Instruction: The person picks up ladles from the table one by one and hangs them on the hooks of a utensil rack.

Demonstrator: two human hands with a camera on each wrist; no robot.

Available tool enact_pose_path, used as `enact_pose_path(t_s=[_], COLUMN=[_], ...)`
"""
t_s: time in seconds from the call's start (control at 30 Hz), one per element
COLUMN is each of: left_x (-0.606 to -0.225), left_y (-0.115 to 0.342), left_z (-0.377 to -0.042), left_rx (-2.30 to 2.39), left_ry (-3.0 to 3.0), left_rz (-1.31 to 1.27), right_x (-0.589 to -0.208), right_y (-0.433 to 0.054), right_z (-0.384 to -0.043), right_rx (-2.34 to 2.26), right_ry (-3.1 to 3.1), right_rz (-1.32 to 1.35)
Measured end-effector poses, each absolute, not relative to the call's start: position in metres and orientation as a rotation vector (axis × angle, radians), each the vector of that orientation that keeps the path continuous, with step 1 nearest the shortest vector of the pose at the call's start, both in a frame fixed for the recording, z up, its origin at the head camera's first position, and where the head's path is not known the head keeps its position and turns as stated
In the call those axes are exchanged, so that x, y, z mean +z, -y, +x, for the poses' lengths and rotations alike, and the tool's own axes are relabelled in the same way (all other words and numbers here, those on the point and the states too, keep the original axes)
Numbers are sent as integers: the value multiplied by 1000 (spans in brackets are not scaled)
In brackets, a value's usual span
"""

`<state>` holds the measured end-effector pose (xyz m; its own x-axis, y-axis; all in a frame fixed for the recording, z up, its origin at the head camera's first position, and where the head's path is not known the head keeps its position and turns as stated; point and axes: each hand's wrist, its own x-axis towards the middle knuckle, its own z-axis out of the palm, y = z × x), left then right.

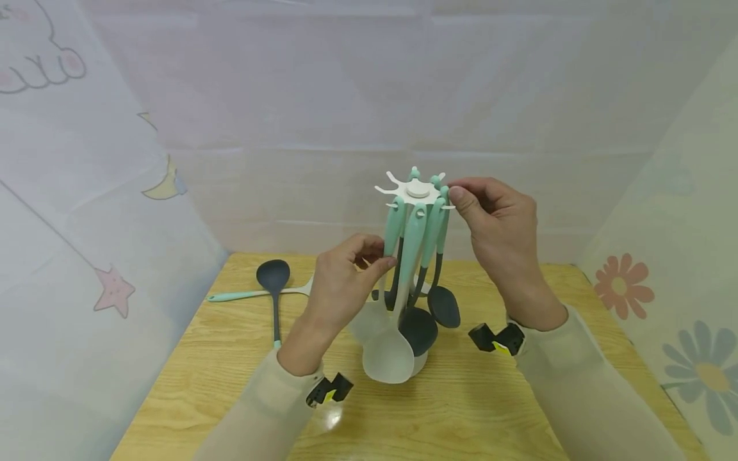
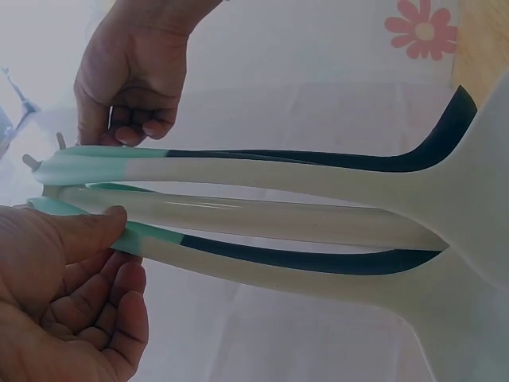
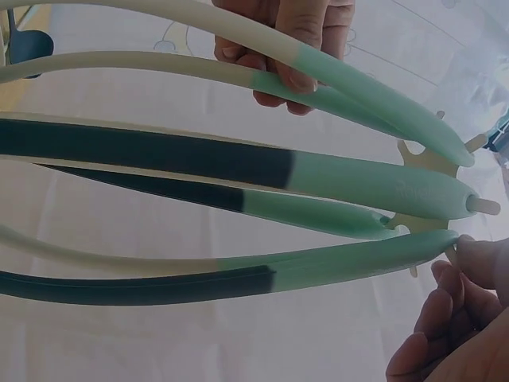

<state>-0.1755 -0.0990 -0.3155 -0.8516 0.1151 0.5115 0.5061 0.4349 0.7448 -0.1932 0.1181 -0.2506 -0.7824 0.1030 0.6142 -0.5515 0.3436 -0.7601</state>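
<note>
A white utensil rack (image 1: 418,190) with radiating hooks stands on the table, hung with several green-handled kitchen tools. My left hand (image 1: 346,275) pinches the green handle (image 1: 394,224) of a cream utensil on the rack's left side; the front ladle partly covers its head. The cream ladle (image 1: 388,356) hangs in front. Up at the rack's top, my right hand (image 1: 504,224) pinches a hook beside a green handle's end (image 3: 441,239). Dark spoon-like heads (image 1: 444,307) hang at the right. The left wrist view shows cream and dark shafts between both hands.
On the wooden table (image 1: 202,384), a dark ladle (image 1: 273,275) lies left of the rack, across a cream utensil with a green handle (image 1: 230,296). That utensil's far end is hidden behind my left hand and the rack. Printed sheets (image 1: 375,83) enclose the back and sides.
</note>
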Motion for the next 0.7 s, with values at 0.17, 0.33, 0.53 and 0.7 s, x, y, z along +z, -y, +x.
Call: enact_pose_path(t_s=[0.17,0.33,0.53,0.7], left_x=[-316,-316,-315,-320], left_y=[97,100,112,129], left_z=[-176,-175,-169,-165], left_rx=[-1388,-1382,-1375,-1359], left_ry=[2314,2348,2388,2431], left_rz=[-517,-512,-465,-402], right_x=[-252,-252,-253,-253], right_y=[-118,-118,-118,-118], right_z=[-192,-192,-192,-192], right_rx=[1474,1465,1470,1463], right_ry=[2021,2029,2029,2028], right_rz=[378,370,370,375])
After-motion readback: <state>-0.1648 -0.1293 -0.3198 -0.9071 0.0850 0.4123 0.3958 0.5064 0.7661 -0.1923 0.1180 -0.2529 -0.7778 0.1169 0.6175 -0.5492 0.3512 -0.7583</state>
